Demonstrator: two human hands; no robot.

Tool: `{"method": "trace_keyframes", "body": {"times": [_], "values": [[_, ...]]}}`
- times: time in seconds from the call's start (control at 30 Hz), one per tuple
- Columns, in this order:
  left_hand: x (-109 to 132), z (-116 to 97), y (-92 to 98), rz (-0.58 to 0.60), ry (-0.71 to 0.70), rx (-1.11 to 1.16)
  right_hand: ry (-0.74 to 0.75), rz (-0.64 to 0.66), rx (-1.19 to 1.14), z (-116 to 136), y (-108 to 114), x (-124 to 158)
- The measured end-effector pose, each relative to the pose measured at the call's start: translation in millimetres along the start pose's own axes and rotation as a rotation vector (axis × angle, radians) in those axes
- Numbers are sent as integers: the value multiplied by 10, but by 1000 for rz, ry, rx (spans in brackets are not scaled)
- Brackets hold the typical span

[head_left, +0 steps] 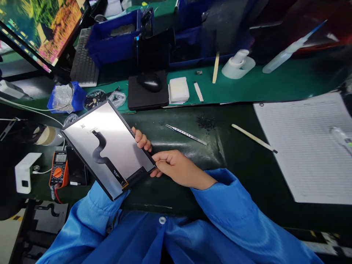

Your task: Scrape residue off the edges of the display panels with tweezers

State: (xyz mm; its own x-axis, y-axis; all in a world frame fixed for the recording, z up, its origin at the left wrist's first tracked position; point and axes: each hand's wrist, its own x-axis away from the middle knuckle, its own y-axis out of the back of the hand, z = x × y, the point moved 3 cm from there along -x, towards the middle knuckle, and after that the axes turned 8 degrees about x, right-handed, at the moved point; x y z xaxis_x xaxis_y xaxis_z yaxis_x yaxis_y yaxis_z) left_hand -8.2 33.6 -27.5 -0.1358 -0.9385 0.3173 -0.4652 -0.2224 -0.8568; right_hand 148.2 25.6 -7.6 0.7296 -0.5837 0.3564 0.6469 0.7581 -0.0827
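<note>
"What's in the hands?"

"I have a display panel, back up, tilted across the dark green surface, a black flex cable lying along its back."

"The right hand?"

"My right hand reaches in from a blue sleeve, wrist low, its fingers clenched on the panel's lower right edge."

"And the left?"

"My left hand is mostly hidden beneath the panel, only its fingers curling over the same edge, grasping it."

"Anything close by?"

"Tweezers lie just beyond the right hand; a multimeter sits left of the panel."
</note>
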Motion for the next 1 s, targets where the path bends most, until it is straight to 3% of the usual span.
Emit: {"method": "trace_keyframes", "body": {"times": [0.13, 0.3, 0.43, 0.6, 0.73, 0.87, 1.0], "values": [[16, 1, -73, -16, 16, -26, 16, -11, 54, 1, 2, 8], [4, 22, -115, 101, 9, -72, -66, -7, 31, -34, -29, -6], [-14, 30, -95, 89, -33, -93, -101, -29, 2, -69, -49, -24], [2, 49, -66, 155, 72, -47, -106, -64, 25, -69, -53, -32], [25, 21, -70, 205, 75, 4, -81, -46, 17, -48, -56, -34], [0, -1, -84, 198, 91, 1, -50, -17, -22, -46, -63, -45], [-42, 19, -86, 157, 100, -56, 0, -71, 14, -72, -71, -58]]}}
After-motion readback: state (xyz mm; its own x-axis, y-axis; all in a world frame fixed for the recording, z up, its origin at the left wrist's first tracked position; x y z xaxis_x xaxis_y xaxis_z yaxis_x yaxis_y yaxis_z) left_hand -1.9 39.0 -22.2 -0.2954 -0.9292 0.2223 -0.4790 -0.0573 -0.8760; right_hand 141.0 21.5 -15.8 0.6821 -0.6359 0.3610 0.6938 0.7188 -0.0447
